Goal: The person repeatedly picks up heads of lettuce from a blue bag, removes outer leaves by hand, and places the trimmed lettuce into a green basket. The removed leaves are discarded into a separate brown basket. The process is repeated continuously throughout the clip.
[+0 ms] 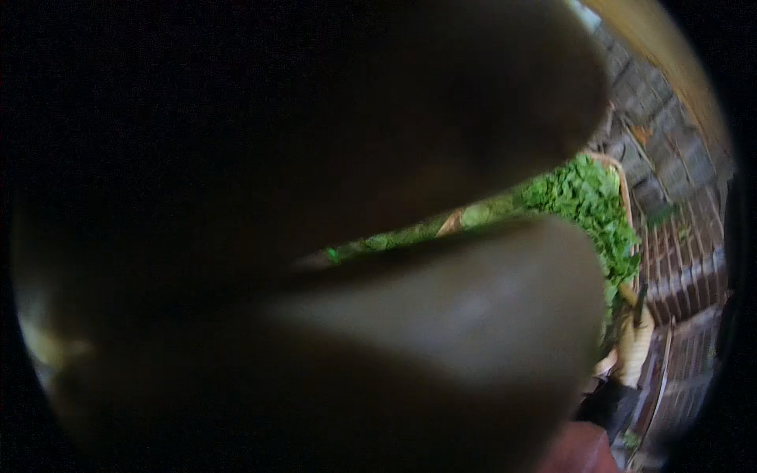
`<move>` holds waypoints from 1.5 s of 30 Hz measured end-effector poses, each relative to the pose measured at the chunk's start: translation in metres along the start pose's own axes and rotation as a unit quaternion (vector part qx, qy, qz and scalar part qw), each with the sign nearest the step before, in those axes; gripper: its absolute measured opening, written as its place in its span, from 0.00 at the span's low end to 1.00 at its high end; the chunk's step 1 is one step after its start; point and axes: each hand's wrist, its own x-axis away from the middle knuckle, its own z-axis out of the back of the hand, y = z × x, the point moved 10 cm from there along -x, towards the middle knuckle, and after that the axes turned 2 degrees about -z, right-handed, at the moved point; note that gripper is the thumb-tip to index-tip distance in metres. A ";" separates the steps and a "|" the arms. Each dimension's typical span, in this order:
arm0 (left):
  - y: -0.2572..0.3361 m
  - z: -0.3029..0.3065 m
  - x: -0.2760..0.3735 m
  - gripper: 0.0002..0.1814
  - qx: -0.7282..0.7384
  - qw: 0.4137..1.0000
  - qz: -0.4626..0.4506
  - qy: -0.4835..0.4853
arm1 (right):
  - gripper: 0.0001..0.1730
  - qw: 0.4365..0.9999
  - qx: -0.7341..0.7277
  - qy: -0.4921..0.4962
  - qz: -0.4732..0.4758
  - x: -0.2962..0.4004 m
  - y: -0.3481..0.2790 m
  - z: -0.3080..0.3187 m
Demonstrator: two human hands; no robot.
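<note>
Two large blurred fingers, seemingly of my left hand (473, 301), reach in from the left right before the lens and hide most of the view. A narrow gap separates them. Through it and past their tips shows a heap of chopped green leaves (591, 207) in a shallow container with a pale brown rim (625, 192). At the lower right is what looks like my right hand (631, 349) in a cream and tan glove, below a black sleeve (612, 405). A thin dark object (640, 304) is by its fingers; whether it is held is unclear.
Grey paving blocks (644, 100) cover the ground at the upper right. A slatted brown surface (680, 254) lies right of the container. Bits of leaf and debris (641, 135) are scattered about. A reddish-brown shape (582, 449), perhaps clothing, is at the bottom.
</note>
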 end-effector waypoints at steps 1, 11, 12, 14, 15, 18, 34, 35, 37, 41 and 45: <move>-0.027 -0.010 0.003 0.19 0.018 1.000 0.010 0.004 | 0.18 0.999 -0.033 0.014 -0.033 0.002 0.002 -0.001; -0.272 -0.223 0.207 0.22 0.326 0.761 0.547 -0.123 | 0.24 0.955 0.090 0.265 -0.097 -0.013 -0.077 0.031; -0.283 -0.237 0.208 0.22 0.341 0.748 0.552 -0.139 | 0.25 0.961 0.120 0.236 -0.085 -0.032 -0.123 0.002; -0.312 -0.257 0.206 0.22 0.337 0.732 0.565 -0.180 | 0.26 0.978 0.104 0.152 -0.099 -0.060 -0.123 -0.043; -0.336 -0.272 0.204 0.23 0.337 0.750 0.539 -0.182 | 0.24 0.980 0.057 0.117 -0.153 -0.078 -0.124 -0.075; -0.386 -0.314 0.193 0.24 0.316 0.776 0.516 -0.179 | 0.22 0.969 -0.028 0.019 -0.247 -0.115 -0.108 -0.151; -0.472 -0.595 0.050 0.28 0.229 0.938 0.205 -0.161 | 0.37 0.813 0.560 -0.033 -0.152 -0.345 -0.024 -0.276; -0.474 -0.611 0.037 0.29 0.194 0.956 0.158 -0.155 | 0.35 0.760 0.632 -0.052 -0.144 -0.359 0.002 -0.273; -0.488 -0.670 0.026 0.31 0.254 0.928 0.110 -0.250 | 0.23 0.763 0.617 -0.072 -0.176 -0.361 0.062 -0.244; -0.558 -0.726 0.065 0.33 0.517 0.679 0.327 -0.406 | 0.08 0.848 0.488 -0.154 -0.140 -0.343 0.056 -0.252; -0.534 -0.676 0.018 0.39 0.369 0.794 0.360 -0.323 | 0.20 0.812 0.581 -0.044 0.027 -0.268 -0.062 -0.233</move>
